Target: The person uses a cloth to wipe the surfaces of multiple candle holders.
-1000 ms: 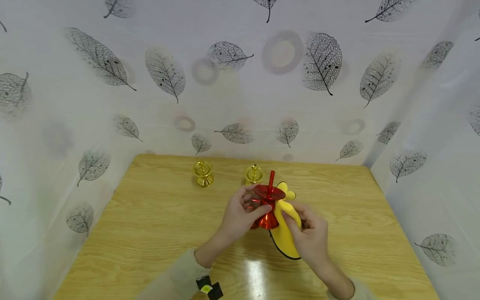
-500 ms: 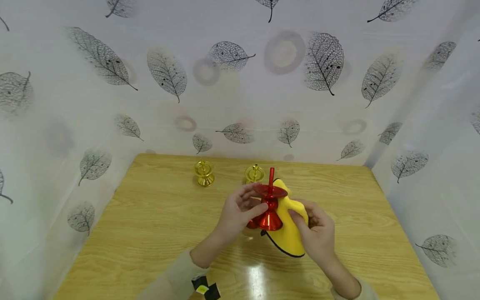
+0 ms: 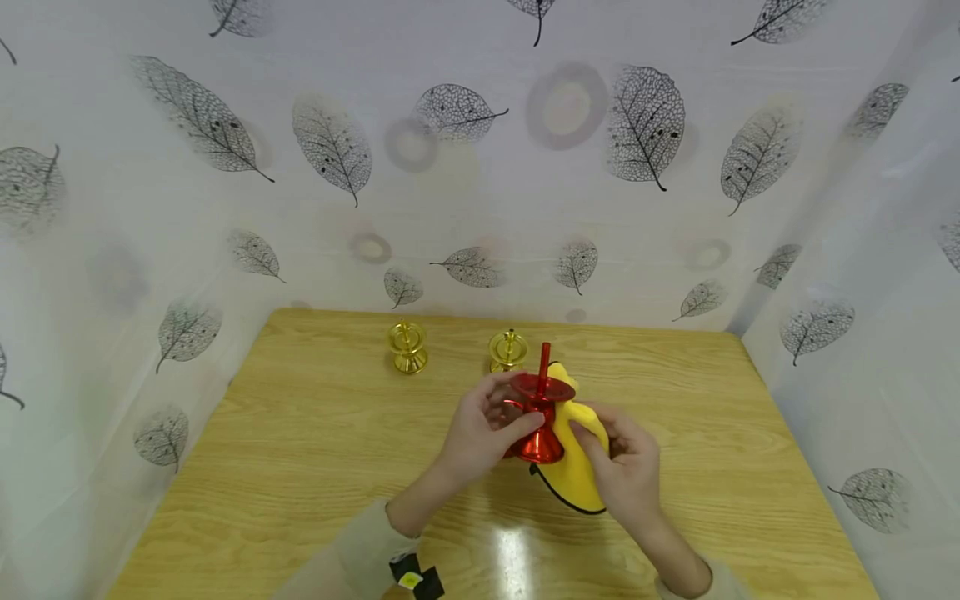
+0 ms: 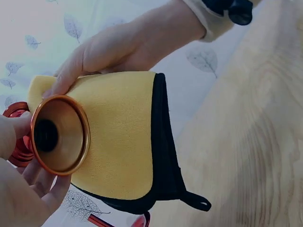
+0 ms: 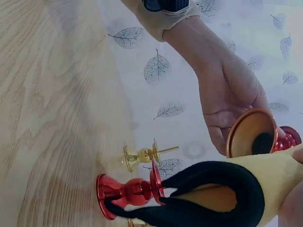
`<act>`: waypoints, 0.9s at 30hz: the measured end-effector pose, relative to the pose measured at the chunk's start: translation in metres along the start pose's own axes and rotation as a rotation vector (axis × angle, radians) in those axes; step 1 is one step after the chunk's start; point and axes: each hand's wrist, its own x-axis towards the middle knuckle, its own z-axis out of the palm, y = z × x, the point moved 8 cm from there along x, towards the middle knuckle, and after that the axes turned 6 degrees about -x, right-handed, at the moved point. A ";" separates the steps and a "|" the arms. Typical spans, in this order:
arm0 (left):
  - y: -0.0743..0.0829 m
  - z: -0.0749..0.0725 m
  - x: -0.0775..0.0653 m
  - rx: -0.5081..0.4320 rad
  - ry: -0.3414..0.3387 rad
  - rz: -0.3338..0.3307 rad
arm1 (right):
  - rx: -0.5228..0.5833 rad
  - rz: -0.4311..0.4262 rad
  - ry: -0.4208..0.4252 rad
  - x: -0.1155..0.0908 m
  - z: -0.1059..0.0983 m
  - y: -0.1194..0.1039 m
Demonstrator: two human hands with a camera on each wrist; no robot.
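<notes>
Left hand (image 3: 477, 435) shifted, gripping one of two red candlesticks (image 3: 542, 447), right (image 3: 628, 465) one cloth (image 3: 576, 473), two gold candlesticks (image 3: 408, 348)

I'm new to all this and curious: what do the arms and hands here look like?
They are a person's. The left hand and right hand are bare, without gloves. Pale beige fabric sleeves end short of both hands. The left cuff carries a small black angular device with a yellow-green patch; a rounded black device sits by the right cuff. No cables show.

Two hands (image 3: 483, 429); one cloth (image 3: 576, 479); two gold candleholders (image 3: 408, 360); seemingly two red candleholders (image 3: 542, 447).
</notes>
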 end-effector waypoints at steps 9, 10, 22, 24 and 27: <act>-0.002 -0.003 0.001 0.107 0.064 0.088 | -0.132 -0.013 0.034 -0.003 0.002 -0.009; -0.002 -0.004 0.000 0.105 0.066 0.090 | -0.136 -0.006 0.041 -0.002 0.000 -0.009; 0.000 0.004 -0.002 -0.186 -0.065 -0.063 | 0.023 -0.033 0.037 0.006 -0.009 -0.014; -0.004 0.007 -0.002 -0.195 -0.101 -0.092 | 0.041 -0.038 0.021 0.006 -0.007 -0.012; -0.007 0.008 -0.001 -0.195 -0.124 -0.127 | 0.039 -0.033 0.007 0.005 -0.006 -0.008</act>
